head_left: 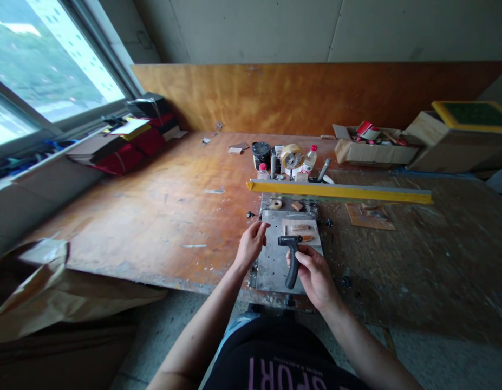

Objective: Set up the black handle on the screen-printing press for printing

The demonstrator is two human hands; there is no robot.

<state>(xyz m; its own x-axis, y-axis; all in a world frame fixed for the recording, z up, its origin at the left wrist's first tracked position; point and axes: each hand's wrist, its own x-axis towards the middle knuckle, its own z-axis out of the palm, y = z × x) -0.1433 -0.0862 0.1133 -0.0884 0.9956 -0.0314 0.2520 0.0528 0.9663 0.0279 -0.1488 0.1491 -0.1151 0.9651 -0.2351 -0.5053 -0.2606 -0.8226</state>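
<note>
My right hand (314, 272) grips a black T-shaped hand tool (292, 265) by its curved handle. Light marks show on the tool's head, and an orange-brown piece sits at the head's right end; I cannot tell whether it belongs to the tool. To its left, my left hand (253, 244) is raised over the grey metal plate (275, 273), thumb and fingers pressed together; anything between them is too small to make out. Beyond the tool, a pale board (289, 226) with small pieces on it lies on the plate. Farther back are a tape roll (276, 204) and a small wooden block (297, 206).
A long yellow-edged bar (340, 190) spans the bench behind the plate. Past it stand a black tub (261, 154), a large tape roll (292, 156) and a red-capped bottle (310, 158). An open cardboard box (376, 154) is at right, dark red boxes (126, 154) at left.
</note>
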